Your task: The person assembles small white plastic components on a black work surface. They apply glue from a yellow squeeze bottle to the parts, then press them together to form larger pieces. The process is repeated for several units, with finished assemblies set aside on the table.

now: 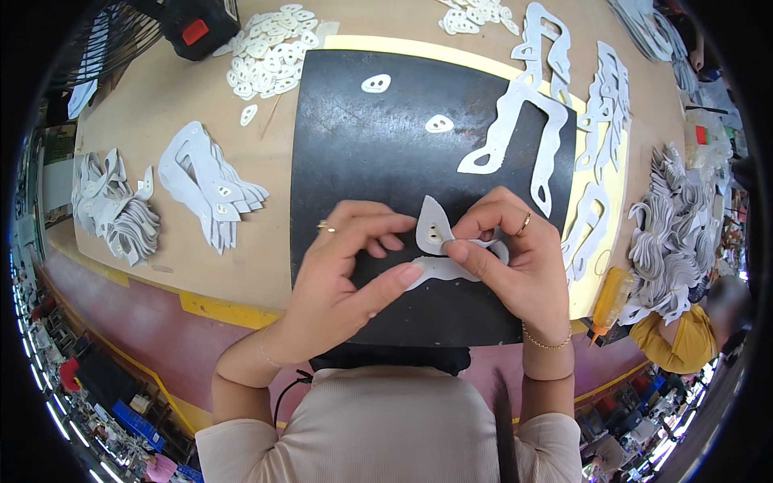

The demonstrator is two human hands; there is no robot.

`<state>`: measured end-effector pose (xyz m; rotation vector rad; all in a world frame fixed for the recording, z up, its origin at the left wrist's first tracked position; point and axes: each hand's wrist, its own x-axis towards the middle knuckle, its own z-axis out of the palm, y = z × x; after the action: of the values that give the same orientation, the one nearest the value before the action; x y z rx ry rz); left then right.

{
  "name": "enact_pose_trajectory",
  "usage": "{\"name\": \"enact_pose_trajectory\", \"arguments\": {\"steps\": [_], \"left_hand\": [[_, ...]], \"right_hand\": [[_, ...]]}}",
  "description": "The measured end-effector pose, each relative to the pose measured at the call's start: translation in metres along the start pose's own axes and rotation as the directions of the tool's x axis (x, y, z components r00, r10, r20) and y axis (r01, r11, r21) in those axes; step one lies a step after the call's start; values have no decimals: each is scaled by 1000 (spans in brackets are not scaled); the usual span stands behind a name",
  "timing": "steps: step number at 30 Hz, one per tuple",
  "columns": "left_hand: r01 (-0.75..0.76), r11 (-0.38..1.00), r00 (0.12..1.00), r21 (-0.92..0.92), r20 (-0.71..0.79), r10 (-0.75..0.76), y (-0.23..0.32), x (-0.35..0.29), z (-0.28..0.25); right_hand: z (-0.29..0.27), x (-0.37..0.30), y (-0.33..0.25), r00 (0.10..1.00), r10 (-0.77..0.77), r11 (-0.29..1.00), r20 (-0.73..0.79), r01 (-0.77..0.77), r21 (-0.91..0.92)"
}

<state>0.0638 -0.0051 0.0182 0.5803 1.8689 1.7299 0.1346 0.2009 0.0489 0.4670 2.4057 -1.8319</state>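
The person's right hand (519, 262) is pinching a grey, curved cut-out piece (432, 212) above the black mat (362, 161), with its thumb pressing on the near face and the index finger curling behind. These fingers are closing tightly around the piece, so no gap is showing where they are meeting it. The piece is standing with its pointed end tilting up between the two hands, and a small off-white patch (435, 233) with dark slots is sitting on that end. A lower, wavy stretch of the same grey material is reaching leftward beneath, close over the mat. The left hand (334, 278) is spreading its fingers wide, thumb well apart from the index finger. Its thumb tip is lying over the left end of the lower stretch, while its index fingertip is reaching the left edge of the pointed end; whether that fingertip is actually touching, one cannot tell. The other left fingers are bending loosely. Farther up the mat, two loose slotted patches (376, 83) are lying apart from each other, and larger grey cut-outs (503, 129) are resting toward the right. A heap of similar patches (274, 48) is covering part of the brown surface (270, 161) beyond the mat's left edge.
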Motion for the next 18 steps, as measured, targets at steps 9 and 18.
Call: {"name": "enact_pose_trajectory", "arguments": {"steps": [9,18], "left_hand": [[73,987,988,-146,142,-52,23,3,4],[-101,995,970,7,225,97,40,-2,5]], "right_hand": [[-10,-15,-2,996,-66,952,61,45,304],[-19,-23,-6,986,-39,932,159,-22,362]]}}
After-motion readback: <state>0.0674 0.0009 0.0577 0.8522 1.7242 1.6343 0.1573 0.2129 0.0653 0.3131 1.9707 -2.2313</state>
